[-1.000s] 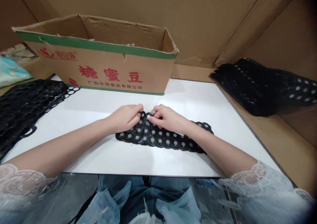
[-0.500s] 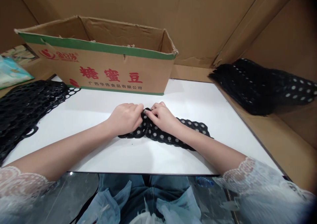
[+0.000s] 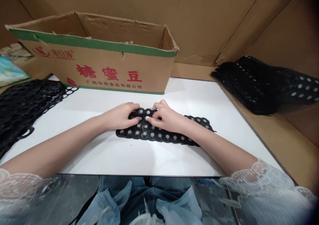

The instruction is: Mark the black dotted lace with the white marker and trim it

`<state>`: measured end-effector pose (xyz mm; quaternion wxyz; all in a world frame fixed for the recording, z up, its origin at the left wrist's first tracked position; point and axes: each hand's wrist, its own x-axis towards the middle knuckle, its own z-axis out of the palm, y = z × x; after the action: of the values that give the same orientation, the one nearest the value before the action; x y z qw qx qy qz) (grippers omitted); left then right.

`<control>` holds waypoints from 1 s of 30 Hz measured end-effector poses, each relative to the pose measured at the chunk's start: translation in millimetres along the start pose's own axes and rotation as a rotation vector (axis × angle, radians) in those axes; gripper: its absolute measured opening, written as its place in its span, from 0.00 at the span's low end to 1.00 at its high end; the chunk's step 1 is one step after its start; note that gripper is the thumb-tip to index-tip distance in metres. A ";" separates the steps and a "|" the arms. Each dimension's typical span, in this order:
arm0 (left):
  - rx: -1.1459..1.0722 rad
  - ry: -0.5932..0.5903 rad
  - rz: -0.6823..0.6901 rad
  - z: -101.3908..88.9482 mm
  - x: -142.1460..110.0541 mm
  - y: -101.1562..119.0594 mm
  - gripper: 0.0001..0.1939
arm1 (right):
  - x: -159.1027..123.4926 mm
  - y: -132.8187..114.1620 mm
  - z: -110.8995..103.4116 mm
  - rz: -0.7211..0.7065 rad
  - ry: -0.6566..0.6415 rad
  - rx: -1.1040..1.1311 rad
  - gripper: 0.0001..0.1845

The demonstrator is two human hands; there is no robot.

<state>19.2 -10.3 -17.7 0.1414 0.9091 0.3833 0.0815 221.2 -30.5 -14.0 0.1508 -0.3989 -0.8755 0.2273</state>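
A black sheet with rows of pale round discs (image 3: pixel 159 136) lies lengthwise across the white tabletop (image 3: pixel 104 157). My left hand (image 3: pixel 122 116) grips it near its left end, thumb on top and fingers over the far edge. Just beside it, my right hand (image 3: pixel 168 118) pinches the same sheet, its thumb close to the left thumb. Between the two hands the sheet lies nearly flat, with discs showing. The right hand and forearm cover part of the sheet's right half.
Behind the hands stands an open cardboard box (image 3: pixel 149 69) with a green rim and red lettering. A heap of black sheets with open holes (image 3: pixel 27 102) is at the left. Black dotted sheets (image 3: pixel 249 89) are piled on the cardboard at the right. A blue-green packet (image 3: pixel 11 71) sits far left.
The fold raised between my hands has flattened, and more discs show there. My left hand has turned from a closed fist to a thumb-and-finger grip. The view has shifted slightly.
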 end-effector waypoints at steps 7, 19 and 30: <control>0.012 -0.038 0.018 0.9 -1.2 -0.8 0.08 | -1.4 -2.5 -0.7 -0.015 -0.004 -0.115 0.21; 0.090 0.112 0.067 12.6 -7.6 22.4 0.06 | 1.7 -12.7 13.7 0.028 0.133 -0.399 0.23; 0.118 0.118 0.046 1.3 3.6 -3.6 0.07 | -1.3 6.4 3.1 -0.086 0.250 -0.378 0.21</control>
<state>19.6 -5.6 -19.9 0.0626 0.9181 0.3741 0.1154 224.7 -28.7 -20.1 0.1903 -0.4074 -0.8932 0.0012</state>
